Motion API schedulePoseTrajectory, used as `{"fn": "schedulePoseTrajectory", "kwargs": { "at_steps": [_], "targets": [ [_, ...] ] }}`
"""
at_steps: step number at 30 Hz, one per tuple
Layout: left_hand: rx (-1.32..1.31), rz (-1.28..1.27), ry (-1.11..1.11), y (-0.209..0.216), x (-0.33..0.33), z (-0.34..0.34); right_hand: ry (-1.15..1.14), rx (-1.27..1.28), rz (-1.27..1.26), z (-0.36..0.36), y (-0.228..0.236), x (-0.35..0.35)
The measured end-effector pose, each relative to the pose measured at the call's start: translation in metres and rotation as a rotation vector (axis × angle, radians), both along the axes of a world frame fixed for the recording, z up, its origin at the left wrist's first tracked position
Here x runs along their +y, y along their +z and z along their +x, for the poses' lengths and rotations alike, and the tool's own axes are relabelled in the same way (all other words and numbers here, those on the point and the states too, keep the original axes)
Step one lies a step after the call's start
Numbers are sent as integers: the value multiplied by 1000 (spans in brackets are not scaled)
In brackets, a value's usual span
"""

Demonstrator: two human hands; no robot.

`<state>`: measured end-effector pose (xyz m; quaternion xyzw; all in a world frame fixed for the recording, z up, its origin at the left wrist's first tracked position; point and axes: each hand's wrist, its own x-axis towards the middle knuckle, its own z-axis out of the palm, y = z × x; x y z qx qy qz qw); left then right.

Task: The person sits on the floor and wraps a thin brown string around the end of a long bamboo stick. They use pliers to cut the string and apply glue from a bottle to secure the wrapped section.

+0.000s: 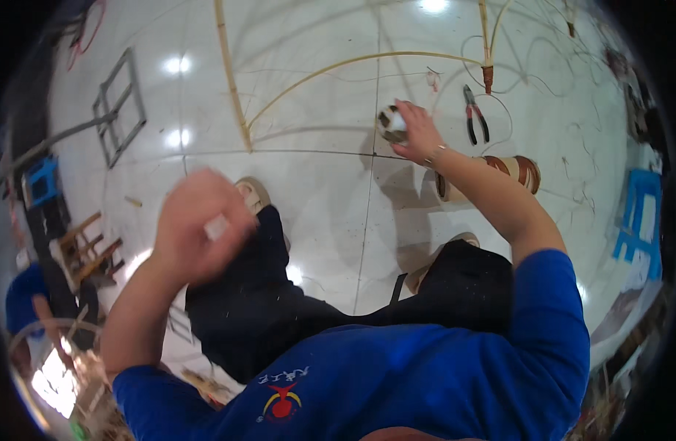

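My right hand (419,134) is closed around a small rounded white thing with dark patches (392,123), held over the pale tiled floor. Under that forearm lies a cylinder wrapped in brown and cream bands (525,173). Cutting pliers (475,116) with red and black handles rest on the floor just right of the hand. My left hand (202,224) is raised above my left leg and smeared by motion. Its fingers look curled, with a pale patch between them; whether that is an object or the floor behind I cannot tell.
Ahead, a thin bamboo strip (360,56) arches between a bamboo pole (233,81) and a brown-bound joint (488,78). A grey metal frame (120,110) stands far left. A wooden stool (87,250) and another person in blue (26,298) are at the left; blue plastic (641,217) is at the right.
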<state>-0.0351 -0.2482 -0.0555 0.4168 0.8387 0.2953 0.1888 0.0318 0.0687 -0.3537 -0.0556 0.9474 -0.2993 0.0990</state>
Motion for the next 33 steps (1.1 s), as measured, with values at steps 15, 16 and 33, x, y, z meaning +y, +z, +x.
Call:
{"fn": "schedulePoseTrajectory", "kwargs": {
  "at_steps": [15,16,33],
  "targets": [
    [-1134,-149,467,-322,-159,-110,-687,-257,413,58,33,-43],
    [-1138,-150,452,-325,-161,-107,-783,-235,416,83,37,-31],
    [-490,-62,589,-348,-145,-104,-338,306,697,109,-21,15]
  ]
}}
